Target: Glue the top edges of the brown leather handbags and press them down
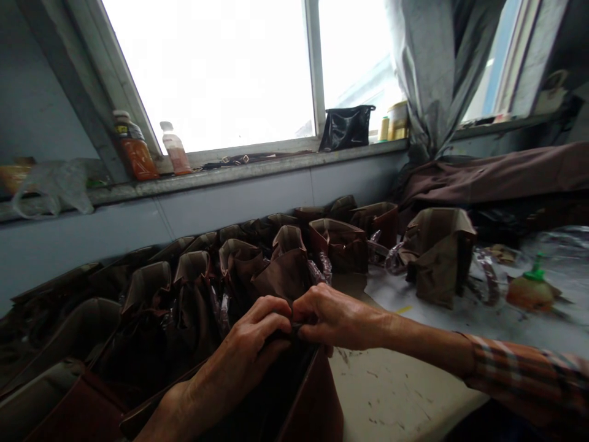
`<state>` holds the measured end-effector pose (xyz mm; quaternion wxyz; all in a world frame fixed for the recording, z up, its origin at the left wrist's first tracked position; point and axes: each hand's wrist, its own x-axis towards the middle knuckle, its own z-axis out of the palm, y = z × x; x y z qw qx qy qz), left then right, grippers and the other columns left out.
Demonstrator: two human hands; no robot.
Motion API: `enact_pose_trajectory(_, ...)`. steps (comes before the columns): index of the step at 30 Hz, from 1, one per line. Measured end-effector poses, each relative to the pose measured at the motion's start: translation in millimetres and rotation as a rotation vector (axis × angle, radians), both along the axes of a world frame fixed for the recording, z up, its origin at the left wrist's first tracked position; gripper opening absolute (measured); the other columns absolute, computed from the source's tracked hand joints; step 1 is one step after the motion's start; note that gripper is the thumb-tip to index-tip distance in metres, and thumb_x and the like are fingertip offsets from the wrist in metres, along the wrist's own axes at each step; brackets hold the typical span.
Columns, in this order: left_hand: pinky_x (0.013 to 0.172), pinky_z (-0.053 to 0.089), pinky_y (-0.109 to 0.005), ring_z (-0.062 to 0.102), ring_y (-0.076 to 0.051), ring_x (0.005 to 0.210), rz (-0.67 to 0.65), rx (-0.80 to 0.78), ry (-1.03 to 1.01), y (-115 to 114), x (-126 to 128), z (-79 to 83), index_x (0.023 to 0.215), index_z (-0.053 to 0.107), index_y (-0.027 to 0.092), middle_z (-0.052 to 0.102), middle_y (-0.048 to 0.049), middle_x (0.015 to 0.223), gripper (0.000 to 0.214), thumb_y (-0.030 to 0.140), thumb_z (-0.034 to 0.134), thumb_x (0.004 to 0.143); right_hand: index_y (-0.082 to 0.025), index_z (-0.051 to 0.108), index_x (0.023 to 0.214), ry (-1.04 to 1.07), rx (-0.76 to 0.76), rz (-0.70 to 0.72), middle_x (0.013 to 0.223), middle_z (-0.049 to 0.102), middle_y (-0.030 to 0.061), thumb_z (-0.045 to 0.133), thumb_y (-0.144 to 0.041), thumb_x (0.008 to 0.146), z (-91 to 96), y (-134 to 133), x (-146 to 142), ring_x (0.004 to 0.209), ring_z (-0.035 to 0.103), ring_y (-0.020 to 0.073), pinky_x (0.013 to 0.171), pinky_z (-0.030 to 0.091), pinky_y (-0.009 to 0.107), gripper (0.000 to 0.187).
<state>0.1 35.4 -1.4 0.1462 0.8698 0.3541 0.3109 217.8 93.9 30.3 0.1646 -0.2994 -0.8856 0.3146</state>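
Observation:
A dark red handbag (317,396) stands close in front of me at the table's edge, its inside in shadow. My left hand (248,347) reaches over it, fingers bent and pinched at the far end of its opening. Right against those fingertips, my right hand (329,316) is closed on the same rim, thumb below. The exact bit of edge between the fingers is hidden. Just beyond both hands rises a brown cloth lining (285,273); whether it belongs to this bag I cannot tell.
Several similar open bags (338,242) stand in rows along the wall. A brown bag (437,252) and a green-capped glue bottle (534,285) are to the right on the pale table (396,393). Drink bottles (135,147) and a black pouch (347,127) line the windowsill.

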Motion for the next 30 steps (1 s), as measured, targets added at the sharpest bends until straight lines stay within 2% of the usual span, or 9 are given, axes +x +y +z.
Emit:
enact_pose_trajectory(4, 0.101, 0.048, -0.021, 0.061, -0.011, 0.115, 0.019, 0.056, 0.008, 1.3, -2.6, -1.8, 0.100, 0.061, 0.021, 0.057, -0.0017, 0.124, 0.016, 0.006, 0.055, 0.102, -0.016, 0.073, 0.076, -0.001, 0.036, -0.002, 0.059, 0.056, -0.0061, 0.068, -0.011, 0.078, -1.1, 2.6, 0.3, 0.058, 0.054, 0.0098, 0.055, 0.036, 0.021, 0.007)
enact_pose_trajectory(10, 0.099, 0.048, -0.024, 0.058, -0.014, 0.114, -0.036, 0.029, -0.050, 2.6, 1.5, 7.3, 0.091, 0.057, 0.020, 0.061, -0.0022, 0.115, 0.022, -0.001, 0.061, 0.095, -0.015, 0.069, 0.072, -0.013, 0.016, 0.005, 0.055, 0.051, -0.0079, 0.065, -0.008, 0.076, -0.7, 2.0, -1.0, 0.052, 0.051, 0.0079, 0.050, 0.032, 0.020, 0.009)
enact_pose_trajectory(15, 0.096, 0.050, -0.026, 0.059, -0.015, 0.112, -0.068, 0.004, -0.061, 5.4, 2.2, 9.3, 0.092, 0.058, 0.020, 0.062, -0.0035, 0.116, 0.024, -0.004, 0.060, 0.093, -0.015, 0.066, 0.068, -0.022, 0.004, -0.004, 0.055, 0.054, -0.0078, 0.063, -0.007, 0.074, 0.6, 1.1, -3.4, 0.050, 0.047, 0.0068, 0.050, 0.028, 0.021, 0.010)
enact_pose_trajectory(20, 0.093, 0.049, -0.023, 0.061, -0.012, 0.108, -0.079, -0.069, -0.082, 6.6, -0.5, 8.7, 0.093, 0.056, 0.021, 0.061, -0.0018, 0.117, 0.023, -0.003, 0.058, 0.094, -0.015, 0.065, 0.069, -0.021, 0.009, -0.005, 0.057, 0.052, -0.0076, 0.063, -0.009, 0.074, -1.1, 2.7, -4.4, 0.052, 0.046, 0.0070, 0.050, 0.028, 0.021, 0.008)
enact_pose_trajectory(26, 0.103, 0.046, -0.024, 0.058, -0.012, 0.116, -0.082, -0.127, -0.036, 5.5, -1.7, 11.5, 0.112, 0.059, 0.024, 0.057, -0.0011, 0.124, 0.031, -0.002, 0.059, 0.094, -0.015, 0.067, 0.073, -0.014, -0.024, 0.005, 0.057, 0.056, -0.0068, 0.068, -0.016, 0.079, -1.4, 4.8, 1.2, 0.052, 0.053, 0.0084, 0.048, 0.033, 0.019, 0.006)
enact_pose_trajectory(30, 0.103, 0.046, -0.024, 0.058, -0.013, 0.117, -0.081, -0.140, -0.018, 4.9, 1.9, 16.8, 0.102, 0.060, 0.022, 0.058, -0.0014, 0.125, 0.026, -0.003, 0.060, 0.092, -0.015, 0.066, 0.072, -0.012, -0.043, 0.012, 0.058, 0.055, -0.0070, 0.071, -0.014, 0.076, 2.9, 3.3, 7.1, 0.053, 0.053, 0.0078, 0.047, 0.031, 0.019, 0.007)
